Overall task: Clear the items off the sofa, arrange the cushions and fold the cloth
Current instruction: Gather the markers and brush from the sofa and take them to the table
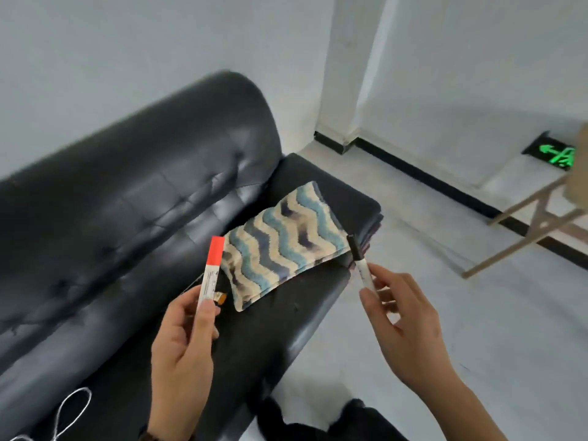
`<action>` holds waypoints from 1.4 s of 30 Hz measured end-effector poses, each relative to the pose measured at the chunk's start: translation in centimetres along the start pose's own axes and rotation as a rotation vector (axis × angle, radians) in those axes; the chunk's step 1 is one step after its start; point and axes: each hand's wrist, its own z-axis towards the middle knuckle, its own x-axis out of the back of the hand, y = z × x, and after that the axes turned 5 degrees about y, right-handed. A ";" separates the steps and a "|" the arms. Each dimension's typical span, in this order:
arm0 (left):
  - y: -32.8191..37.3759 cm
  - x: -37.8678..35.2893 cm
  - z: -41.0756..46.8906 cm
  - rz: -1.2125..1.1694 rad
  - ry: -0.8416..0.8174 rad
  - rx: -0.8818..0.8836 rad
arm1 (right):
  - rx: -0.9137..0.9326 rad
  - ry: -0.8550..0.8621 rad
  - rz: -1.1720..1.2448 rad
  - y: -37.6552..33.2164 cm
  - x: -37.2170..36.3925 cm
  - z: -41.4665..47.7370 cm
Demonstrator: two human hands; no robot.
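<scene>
We see the wave-patterned cloth (280, 246) lying flat on the seat of the black sofa (127, 192), just right of the frame's centre and near the seat's far end. It looks folded or padded; we cannot tell which.

In front of it, at lower centre, the left hand (183, 348) grips a white stick with a red cap (211, 268), thumb laid along it, and the cap overlaps the cloth's near-left corner. At lower right, the right hand (404, 326) pinches a white marker with a black cap (361, 265) between thumb and fingertips, its cap crossing the cloth's right corner.

A small orange-brown scrap (220, 298) lies on the seat just beside the left thumb. A white cord (68, 412) loops on the seat at lower left. On the floor at right stands a wooden frame (534, 230). Behind it, a green exit sign (555, 154) glows low on the wall.
</scene>
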 end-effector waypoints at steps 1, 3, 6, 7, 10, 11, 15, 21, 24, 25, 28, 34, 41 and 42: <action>0.9 -1.8 -0.9 -0.002 -0.048 -0.009 | -0.051 0.068 0.013 1.4 2.3 -1.0; 2.4 -5.8 -3.1 -0.011 -0.162 -0.033 | -0.168 0.197 0.062 4.4 6.9 -3.0; 4.5 -13.0 -6.7 -0.022 -0.344 -0.111 | -0.290 0.395 0.138 9.3 13.6 -6.3; 5.1 -15.6 -8.1 -0.020 -0.406 -0.142 | -0.323 0.455 0.148 11.0 15.8 -7.4; 6.1 -24.2 -13.7 0.019 -0.576 -0.231 | -0.415 0.597 0.161 16.9 22.7 -11.0; 6.3 -27.3 -15.9 0.019 -0.615 -0.241 | -0.447 0.632 0.149 19.0 25.0 -12.0; 6.7 -38.3 -24.6 -0.023 -0.743 -0.205 | -0.568 0.782 0.083 26.1 33.3 -15.5; 8.3 -50.0 -33.0 0.012 -0.868 -0.208 | -0.688 0.924 0.081 33.5 44.0 -17.0; 7.1 -56.0 -35.3 0.034 -0.872 -0.177 | -0.737 0.959 0.053 38.9 48.4 -15.8; 6.3 -58.2 -36.0 0.051 -0.868 -0.165 | -0.760 0.970 0.044 40.9 49.9 -15.3; 4.6 -66.3 -38.5 0.088 -0.878 -0.133 | -0.827 1.006 0.009 47.1 54.6 -13.6; 8.8 -85.8 -46.2 0.079 -1.080 -0.170 | -0.882 1.131 -0.071 55.4 67.6 -9.7; 13.4 -105.6 -57.3 0.037 -1.323 -0.286 | -0.893 1.369 -0.069 65.5 79.2 -7.4; 13.4 -108.0 -59.0 0.040 -1.343 -0.307 | -0.892 1.386 -0.060 67.5 80.5 -7.2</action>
